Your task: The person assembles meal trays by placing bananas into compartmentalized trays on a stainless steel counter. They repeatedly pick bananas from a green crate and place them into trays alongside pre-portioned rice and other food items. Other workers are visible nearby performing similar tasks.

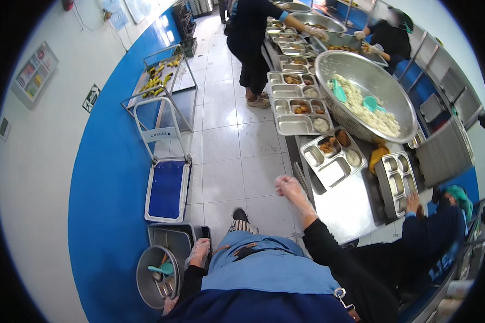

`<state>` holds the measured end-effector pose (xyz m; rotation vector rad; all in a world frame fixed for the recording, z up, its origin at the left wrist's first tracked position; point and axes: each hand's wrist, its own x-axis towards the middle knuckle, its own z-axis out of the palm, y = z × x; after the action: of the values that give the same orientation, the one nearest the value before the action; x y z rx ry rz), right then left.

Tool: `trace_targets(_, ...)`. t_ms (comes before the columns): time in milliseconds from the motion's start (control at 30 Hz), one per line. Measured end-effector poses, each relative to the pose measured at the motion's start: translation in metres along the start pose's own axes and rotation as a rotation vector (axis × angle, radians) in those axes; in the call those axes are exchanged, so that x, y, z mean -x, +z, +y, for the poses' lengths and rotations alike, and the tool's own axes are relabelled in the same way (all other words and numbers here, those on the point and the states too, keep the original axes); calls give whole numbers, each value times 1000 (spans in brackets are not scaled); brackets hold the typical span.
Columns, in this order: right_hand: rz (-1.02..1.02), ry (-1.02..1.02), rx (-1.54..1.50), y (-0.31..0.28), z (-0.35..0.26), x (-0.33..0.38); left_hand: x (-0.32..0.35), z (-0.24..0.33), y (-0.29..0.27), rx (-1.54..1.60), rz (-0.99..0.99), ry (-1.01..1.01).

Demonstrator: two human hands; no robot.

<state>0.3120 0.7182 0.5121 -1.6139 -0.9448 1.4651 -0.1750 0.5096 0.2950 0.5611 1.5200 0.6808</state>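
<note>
My right hand (pixel 293 192), in a clear glove, is held over the floor beside the table's left edge. Its fingers look curled in, with no object visible in them. Low at my left side, my gloved left hand (pixel 198 251) hangs by a grey bin (pixel 170 232); how its fingers lie is unclear. Next to it stands a round metal pot (pixel 145 280) with turquoise scoops (pixel 166 268) and metal utensils inside. Gloved fingers (pixel 170 304) touch the pot's lower rim; whose they are I cannot tell. Nearest my right hand, a metal compartment tray (pixel 334 168) holds rice and brown food.
A large metal basin (pixel 409 105) of rice sits on the steel table (pixel 337 212), near filled trays (pixel 293 125) and stacked trays (pixel 442 148). Co-workers stand along the table; one touches a tray (pixel 397 183) at right. A blue-decked trolley (pixel 168 188) and banana cart (pixel 159 81) line the left wall.
</note>
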Motion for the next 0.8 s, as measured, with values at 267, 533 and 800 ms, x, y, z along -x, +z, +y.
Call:
trace_targets(267,-299,158,-1,82,-49,-120,-77,59,-60,-1097,-127,-46)
trace_targets(533,-235,125,-39,137,-172,-324,-269,273,-96,-1440,-142,110)
trace_targets(800,-8,187,-168,117,-271,-439,-447,665,39,-665,-68,336)
